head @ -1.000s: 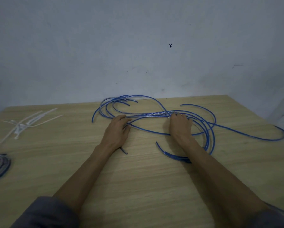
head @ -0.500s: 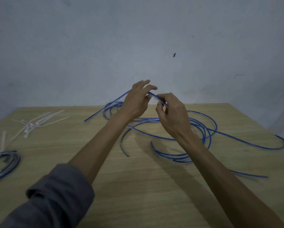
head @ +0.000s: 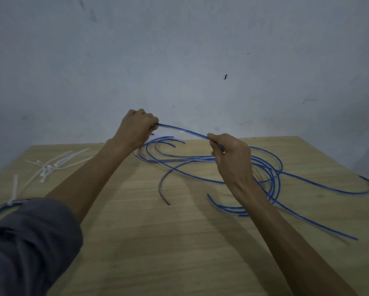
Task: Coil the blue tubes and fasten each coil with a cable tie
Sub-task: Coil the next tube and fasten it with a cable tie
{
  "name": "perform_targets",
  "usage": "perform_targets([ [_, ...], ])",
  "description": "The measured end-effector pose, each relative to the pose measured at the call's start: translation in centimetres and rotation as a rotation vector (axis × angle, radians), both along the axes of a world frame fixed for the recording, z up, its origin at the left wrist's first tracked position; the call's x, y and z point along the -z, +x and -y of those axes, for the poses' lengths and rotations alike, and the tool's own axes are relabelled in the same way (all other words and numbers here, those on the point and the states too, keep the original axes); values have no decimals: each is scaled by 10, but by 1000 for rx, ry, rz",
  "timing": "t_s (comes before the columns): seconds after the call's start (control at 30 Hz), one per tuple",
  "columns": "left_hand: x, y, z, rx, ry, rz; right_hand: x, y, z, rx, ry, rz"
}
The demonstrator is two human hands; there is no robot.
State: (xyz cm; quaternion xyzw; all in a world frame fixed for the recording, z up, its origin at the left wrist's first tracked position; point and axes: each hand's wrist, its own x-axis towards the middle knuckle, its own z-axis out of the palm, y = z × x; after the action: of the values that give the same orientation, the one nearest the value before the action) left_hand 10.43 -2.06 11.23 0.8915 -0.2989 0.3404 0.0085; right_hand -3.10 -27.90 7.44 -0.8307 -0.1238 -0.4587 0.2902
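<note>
Several loose blue tubes [head: 264, 169] lie tangled on the wooden table [head: 179, 242], their curved ends spreading left and right. One blue tube [head: 182, 130] is lifted above the pile and stretched between both hands. My left hand [head: 136, 128] grips its end with curled fingers, raised in front of the wall. My right hand [head: 230, 154] pinches the same tube lower and to the right, over the middle of the pile. White cable ties [head: 55, 164] lie in a loose heap at the table's far left.
A coiled tube with a white tie [head: 10, 204] peeks out at the left edge, partly hidden behind my grey sleeve [head: 29, 242]. A blue-grey wall [head: 179, 60] stands right behind the table. The table's right edge runs diagonally at far right.
Both hands rose from the pile with one tube. Since half a second ago they have moved apart, drawing the tube straight between them.
</note>
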Motion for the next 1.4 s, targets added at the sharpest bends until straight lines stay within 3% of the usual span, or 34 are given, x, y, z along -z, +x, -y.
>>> perform_targets([
  [0.27, 11, 6, -45, -150, -16, -14, -11, -6, 11, 75, 48, 111],
  [0.63, 16, 13, -76, -263, -211, -81, -6, -1, 18, 127, 198, 154],
  [0.87, -2, 18, -69, -201, -407, -1, 12, -1, -2, 98, 130, -104],
  [1.1, -32, 3, -34, -180, -663, 120, -16, 18, -48, -174, 259, -379],
  [1.27, -63, -14, -17, -39, -660, 332, -16, 34, -79, -252, 214, -457],
  [1.4, -71, -25, -10, 47, -650, 179, -9, 39, -91, -253, 208, -532],
])
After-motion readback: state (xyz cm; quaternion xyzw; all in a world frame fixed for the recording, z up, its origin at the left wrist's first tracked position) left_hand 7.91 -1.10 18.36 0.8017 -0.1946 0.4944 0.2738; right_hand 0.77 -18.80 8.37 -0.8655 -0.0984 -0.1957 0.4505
